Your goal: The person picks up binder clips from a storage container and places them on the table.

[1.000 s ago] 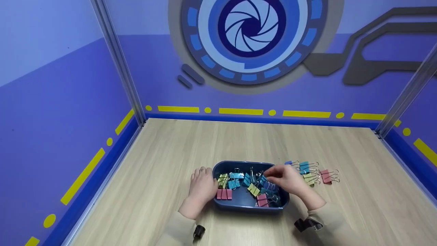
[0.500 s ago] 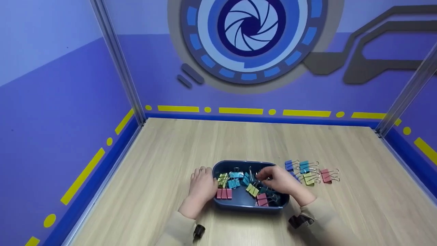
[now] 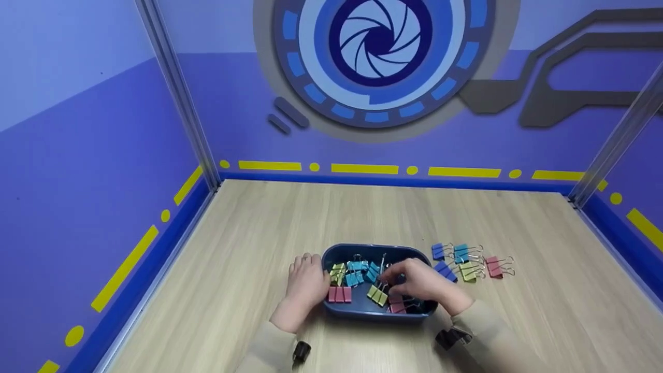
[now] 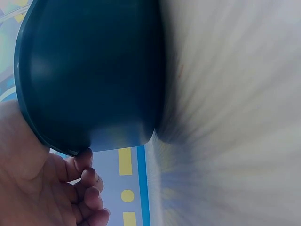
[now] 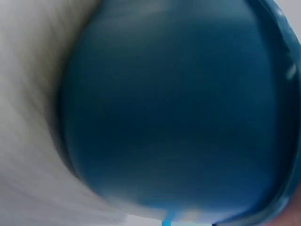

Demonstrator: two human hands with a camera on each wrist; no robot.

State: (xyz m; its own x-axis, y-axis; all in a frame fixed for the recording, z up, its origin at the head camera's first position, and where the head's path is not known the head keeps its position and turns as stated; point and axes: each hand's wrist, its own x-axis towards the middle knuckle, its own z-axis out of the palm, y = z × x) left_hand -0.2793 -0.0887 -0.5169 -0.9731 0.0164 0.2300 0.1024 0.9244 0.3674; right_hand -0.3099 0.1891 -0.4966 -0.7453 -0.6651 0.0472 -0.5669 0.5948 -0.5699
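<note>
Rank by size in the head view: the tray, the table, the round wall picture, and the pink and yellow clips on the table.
1. Table
2. Round wall picture, top cut off
3. Tray
4. Pink clip and yellow clip: too alike to rank

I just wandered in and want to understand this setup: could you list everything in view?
Tray: one, dark blue, on the table
Clips in the tray: several, exact count hidden; pink, teal, yellow-green
Loose clips: five visible; two blue, one teal, one yellow-green, one pink; right of the tray
Table: one, pale wood-grain, below the tray
Wall panels: three, blue-purple with yellow dashes, back and sides
Round emblem: one, blue, white and grey, back wall
Metal posts: two, silver, back corners
Black objects: two, at the cuffs
Sleeves: two, beige, near edge
Left hand: one, bare, at the tray's left end
Right hand: one, bare, reaching into the tray
</note>
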